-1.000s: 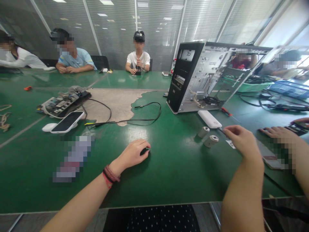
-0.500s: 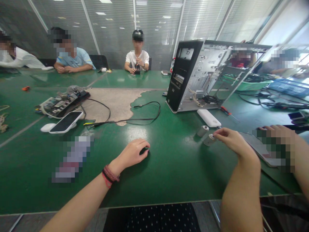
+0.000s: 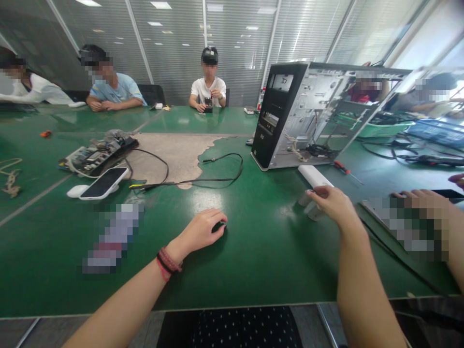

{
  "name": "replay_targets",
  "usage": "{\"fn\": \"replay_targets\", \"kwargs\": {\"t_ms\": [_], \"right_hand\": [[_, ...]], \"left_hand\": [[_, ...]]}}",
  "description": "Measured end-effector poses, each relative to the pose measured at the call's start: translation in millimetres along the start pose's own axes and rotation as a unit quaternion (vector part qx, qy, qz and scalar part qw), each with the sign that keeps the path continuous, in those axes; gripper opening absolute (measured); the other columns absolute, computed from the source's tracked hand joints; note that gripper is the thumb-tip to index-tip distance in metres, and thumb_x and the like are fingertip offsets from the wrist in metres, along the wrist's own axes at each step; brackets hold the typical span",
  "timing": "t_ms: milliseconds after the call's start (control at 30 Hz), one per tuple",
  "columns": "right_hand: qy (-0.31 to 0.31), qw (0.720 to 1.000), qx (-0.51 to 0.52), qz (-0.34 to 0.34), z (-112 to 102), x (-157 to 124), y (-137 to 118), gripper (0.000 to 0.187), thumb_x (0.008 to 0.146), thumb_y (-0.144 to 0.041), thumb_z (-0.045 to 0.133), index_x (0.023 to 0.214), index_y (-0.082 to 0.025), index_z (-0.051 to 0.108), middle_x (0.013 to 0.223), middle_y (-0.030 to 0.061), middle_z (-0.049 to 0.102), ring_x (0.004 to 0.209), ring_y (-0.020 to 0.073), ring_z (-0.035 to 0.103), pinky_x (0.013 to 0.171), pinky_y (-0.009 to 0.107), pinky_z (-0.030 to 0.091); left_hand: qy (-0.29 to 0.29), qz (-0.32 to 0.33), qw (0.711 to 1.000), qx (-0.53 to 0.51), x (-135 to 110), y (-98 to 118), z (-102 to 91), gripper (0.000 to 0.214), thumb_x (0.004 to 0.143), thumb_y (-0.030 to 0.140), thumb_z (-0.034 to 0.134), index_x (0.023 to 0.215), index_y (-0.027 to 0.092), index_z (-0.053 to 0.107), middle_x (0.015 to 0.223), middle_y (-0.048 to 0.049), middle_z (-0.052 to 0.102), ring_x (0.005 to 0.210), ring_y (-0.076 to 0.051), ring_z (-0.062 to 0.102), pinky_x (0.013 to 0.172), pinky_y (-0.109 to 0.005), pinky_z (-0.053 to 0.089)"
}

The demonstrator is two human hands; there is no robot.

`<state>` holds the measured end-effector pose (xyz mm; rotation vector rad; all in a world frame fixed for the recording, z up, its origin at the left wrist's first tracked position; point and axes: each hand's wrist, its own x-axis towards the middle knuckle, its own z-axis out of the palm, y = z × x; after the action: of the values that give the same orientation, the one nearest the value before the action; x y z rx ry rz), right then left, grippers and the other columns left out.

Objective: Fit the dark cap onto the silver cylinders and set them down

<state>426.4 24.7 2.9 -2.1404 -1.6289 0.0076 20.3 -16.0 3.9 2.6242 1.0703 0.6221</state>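
Observation:
My left hand (image 3: pixel 203 228) rests on the green table with its fingers curled around a small dark thing (image 3: pixel 218 225), mostly hidden. Over two short grey cylinders, which look like large batteries, my right hand (image 3: pixel 329 205) has thumb and forefinger pinched together. Its fingertips are at the top of the left cylinder (image 3: pixel 303 199); whatever they hold is too small to tell. Partly under the hand stands the right cylinder (image 3: pixel 313 211). Just behind lies a white power bank-like block (image 3: pixel 314 176).
An opened computer case (image 3: pixel 279 116) stands behind the white block, a red screwdriver (image 3: pixel 341 167) beside it. A co-worker's hand (image 3: pixel 424 205) is close at right. Left are a phone (image 3: pixel 104 183), a circuit board assembly (image 3: pixel 99 152) and a black cable (image 3: pixel 203 181). People sit opposite.
My right hand has moved left, from the top of the right cylinder to the left one, and now covers more of both. My left hand keeps its pose; the view has shifted slightly.

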Motion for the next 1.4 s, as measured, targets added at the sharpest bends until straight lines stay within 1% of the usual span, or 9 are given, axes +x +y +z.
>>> {"fn": "replay_targets", "kwargs": {"t_ms": [133,367,467,633,867,1033,1133,1300,1400], "right_hand": [[-0.033,0.995,-0.093,-0.002,14.9,-0.7,-22.4,0.045,0.079,-0.048,0.051,0.11,-0.017,0.06,0.104,0.0167,0.067,0.099,0.0345,0.061,0.082,0.05,0.041],[-0.028,0.99,-0.137,-0.003,14.7,-9.7,-33.7,0.031,0.083,-0.031,0.045,0.108,-0.021,0.06,0.086,0.0125,0.07,0.087,0.031,0.065,0.09,0.053,0.035],[0.002,0.99,-0.135,-0.038,16.4,-12.3,-40.5,0.03,0.083,-0.027,0.044,0.109,-0.019,0.057,0.084,0.0117,0.07,0.086,0.0296,0.065,0.09,0.051,0.035],[0.004,0.984,0.025,-0.179,28.6,-25.5,-75.9,0.036,0.083,-0.027,0.05,0.117,-0.016,0.044,0.092,0.0111,0.069,0.087,0.0277,0.065,0.083,0.042,0.043],[-0.099,0.893,0.243,-0.366,52.8,-69.0,-130.5,0.024,0.088,-0.026,0.051,0.111,-0.02,0.047,0.107,0.0098,0.062,0.098,0.0221,0.061,0.087,0.037,0.048],[-0.106,0.853,0.312,-0.404,63.0,-93.3,-152.5,0.026,0.089,-0.026,0.051,0.114,-0.022,0.048,0.111,0.0101,0.063,0.103,0.0213,0.059,0.09,0.039,0.048],[-0.112,0.843,0.325,-0.413,68.9,-99.0,-162.4,0.028,0.09,-0.027,0.051,0.117,-0.022,0.048,0.11,0.0096,0.063,0.102,0.0214,0.06,0.09,0.039,0.049],[-0.12,0.836,0.362,-0.394,71.6,-100.9,-163.7,0.027,0.088,-0.027,0.054,0.114,-0.021,0.05,0.107,0.0087,0.063,0.098,0.0207,0.06,0.088,0.037,0.049],[-0.155,0.83,0.408,-0.347,67.4,-104.1,-159.9,0.024,0.087,-0.028,0.057,0.11,-0.022,0.052,0.104,0.0069,0.063,0.094,0.0195,0.061,0.084,0.035,0.049]], "left_hand": [[0.004,0.002,1.0,0.0,-0.3,0.1,0.5,0.013,0.085,0.016,0.05,0.094,0.019,0.059,0.092,-0.0049,0.063,0.088,-0.019,0.059,0.083,-0.033,0.049],[-0.001,0.002,1.0,0.004,-0.2,-1.7,1.3,0.013,0.086,0.016,0.05,0.095,0.018,0.059,0.094,-0.0053,0.063,0.089,-0.019,0.059,0.084,-0.034,0.048],[0.005,0.004,1.0,0.002,-0.1,-1.6,1.6,0.013,0.085,0.016,0.05,0.094,0.019,0.059,0.093,-0.0052,0.064,0.088,-0.019,0.06,0.084,-0.034,0.048],[0.004,0.007,1.0,0.004,0.0,-1.3,1.7,0.014,0.084,0.015,0.05,0.094,0.019,0.059,0.092,-0.0049,0.064,0.087,-0.019,0.06,0.082,-0.033,0.049],[-0.002,0.001,1.0,0.011,0.4,-1.3,0.5,0.015,0.085,0.015,0.049,0.096,0.019,0.059,0.093,-0.0056,0.063,0.088,-0.019,0.06,0.082,-0.033,0.048],[-0.005,-0.001,1.0,0.019,1.0,-0.2,0.5,0.015,0.085,0.014,0.05,0.096,0.019,0.058,0.092,-0.005,0.063,0.086,-0.019,0.059,0.08,-0.032,0.047],[0.001,-0.011,1.0,0.026,1.0,-1.9,0.3,0.011,0.084,0.013,0.05,0.09,0.018,0.057,0.089,-0.0044,0.063,0.084,-0.019,0.059,0.078,-0.032,0.047],[0.009,-0.016,0.999,0.033,1.0,-3.3,-1.0,0.01,0.084,0.012,0.05,0.089,0.018,0.057,0.087,-0.004,0.063,0.082,-0.019,0.058,0.075,-0.031,0.047],[0.007,-0.012,0.999,0.037,1.5,-0.7,-0.7,0.011,0.084,0.013,0.05,0.091,0.018,0.057,0.088,-0.0041,0.063,0.082,-0.019,0.059,0.075,-0.03,0.047]]}}
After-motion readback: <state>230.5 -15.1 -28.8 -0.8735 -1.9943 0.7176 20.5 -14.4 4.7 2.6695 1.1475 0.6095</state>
